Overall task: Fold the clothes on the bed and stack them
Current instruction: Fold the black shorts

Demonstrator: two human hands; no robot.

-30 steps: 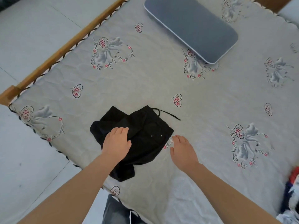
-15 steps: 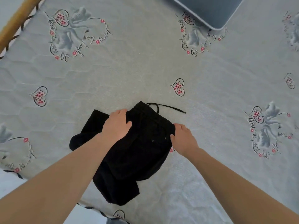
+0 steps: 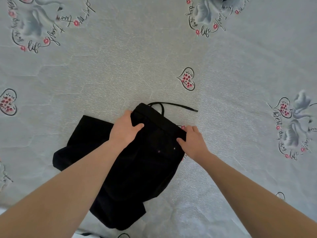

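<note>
Black shorts lie crumpled at lower centre of the frame on the grey printed bedsheet; the waistband is gripped at either end by the left hand and right hand, a drawstring trailing above

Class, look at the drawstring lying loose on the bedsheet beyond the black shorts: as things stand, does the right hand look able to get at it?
Probably yes. The drawstring lies bare on the sheet just beyond the right hand, nothing between, but that hand grips the black shorts and must let go first.
</note>
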